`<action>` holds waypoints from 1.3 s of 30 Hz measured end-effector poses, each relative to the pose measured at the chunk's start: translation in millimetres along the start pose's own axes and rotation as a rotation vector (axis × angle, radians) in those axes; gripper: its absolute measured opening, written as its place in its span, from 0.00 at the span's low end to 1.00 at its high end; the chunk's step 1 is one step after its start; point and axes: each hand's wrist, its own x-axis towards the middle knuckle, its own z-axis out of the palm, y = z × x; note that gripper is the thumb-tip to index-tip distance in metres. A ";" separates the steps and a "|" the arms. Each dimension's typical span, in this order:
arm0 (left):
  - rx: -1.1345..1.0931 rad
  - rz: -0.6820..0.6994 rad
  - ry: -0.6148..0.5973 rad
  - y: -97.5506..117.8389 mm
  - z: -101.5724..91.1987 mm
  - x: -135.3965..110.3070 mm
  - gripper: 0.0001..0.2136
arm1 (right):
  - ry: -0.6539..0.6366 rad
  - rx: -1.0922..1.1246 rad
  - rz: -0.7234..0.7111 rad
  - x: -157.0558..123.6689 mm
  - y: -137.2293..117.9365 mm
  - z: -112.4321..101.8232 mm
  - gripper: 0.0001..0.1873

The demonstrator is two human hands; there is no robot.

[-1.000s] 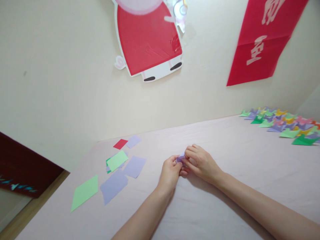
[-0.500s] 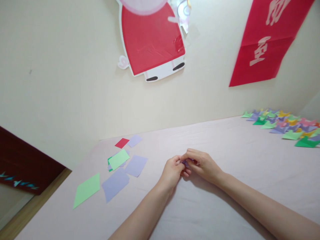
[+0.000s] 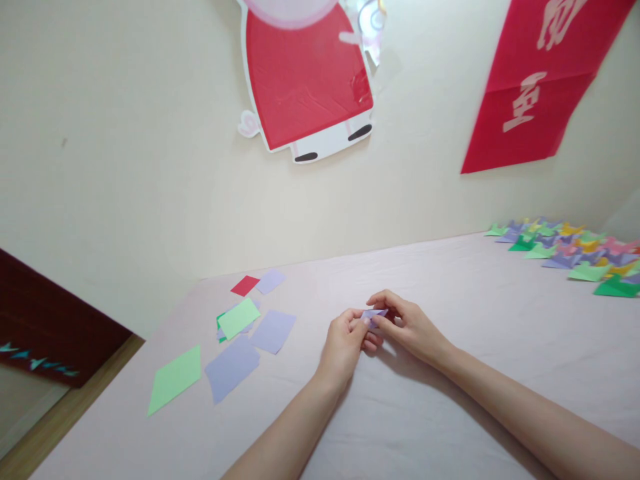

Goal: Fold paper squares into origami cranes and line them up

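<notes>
A small piece of folded purple paper (image 3: 373, 315) is held up between my two hands, just above the pale cloth. My left hand (image 3: 346, 340) pinches its left side, thumb on top and the other fingers curled beneath. My right hand (image 3: 406, 328) has its thumb against the paper's right side. The right index finger arches above it, and the remaining fingers bend behind. Part of the paper is hidden by the fingers. To the left lie loose purple sheets (image 3: 233, 369), another purple sheet (image 3: 274, 331) and a light green sheet (image 3: 240, 319) overlapping others.
A larger green sheet (image 3: 175, 380) lies near the left edge. Behind are a red sheet (image 3: 245, 286) and a purple one (image 3: 271, 281). Rows of colourful folded paper pieces (image 3: 590, 271) stand at the far right. The wall (image 3: 150, 200) rises behind the cloth-covered surface (image 3: 425, 273).
My right hand's index finger has lifted off and its fingers have spread a little, so more of the folded purple paper shows. The left hand keeps its pinch.
</notes>
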 end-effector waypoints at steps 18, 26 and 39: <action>0.167 0.147 0.176 2.3 6.5 -5.2 0.16 | 0.090 0.133 0.128 0.4 -2.7 -1.1 0.14; 0.153 0.158 0.165 0.7 4.8 -4.4 0.16 | 0.119 0.233 0.183 3.1 0.9 -2.6 0.15; 0.090 0.174 0.120 6.9 7.4 -3.5 0.12 | 0.180 0.281 0.196 6.9 7.8 -4.2 0.18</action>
